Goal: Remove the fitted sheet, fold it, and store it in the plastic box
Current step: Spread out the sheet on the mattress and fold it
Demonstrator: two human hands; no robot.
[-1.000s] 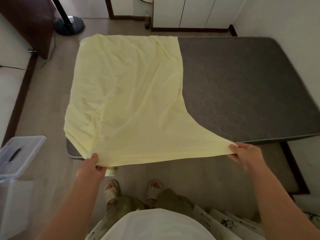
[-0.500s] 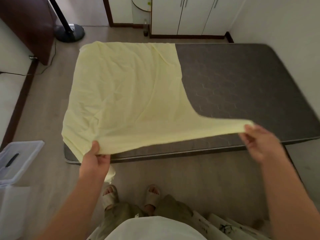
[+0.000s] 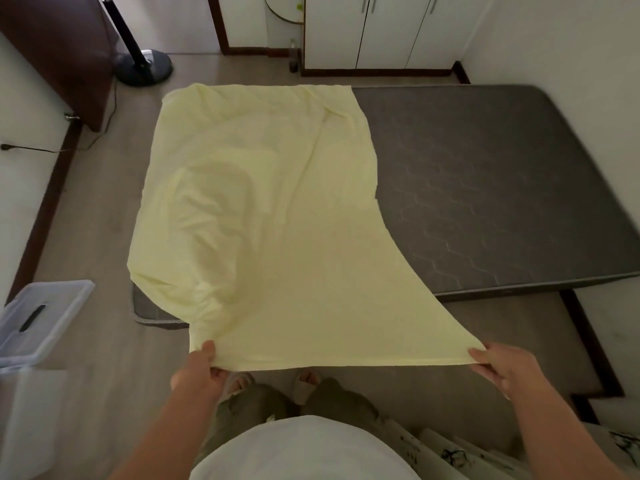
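Observation:
A pale yellow fitted sheet (image 3: 263, 209), folded over on itself, covers the left half of the dark grey mattress (image 3: 485, 188) on the floor. Its near edge is lifted off the mattress and stretched taut between my hands. My left hand (image 3: 202, 370) pinches the near left corner, thumb on top. My right hand (image 3: 502, 367) pinches the near right corner. The sheet billows with air on its left side. A translucent plastic box (image 3: 38, 320) with its lid on stands on the floor at my left.
A fan stand (image 3: 143, 65) and a dark wooden cabinet (image 3: 59, 50) sit at the far left. White wardrobe doors (image 3: 374, 29) line the far wall. A cable (image 3: 41, 148) runs along the left baseboard. My slippered feet (image 3: 273, 384) stand just before the mattress.
My hands pulled the near edge of the sheet back toward me and lower, after lifting it half a second ago. The sheet puffed up with air on the left.

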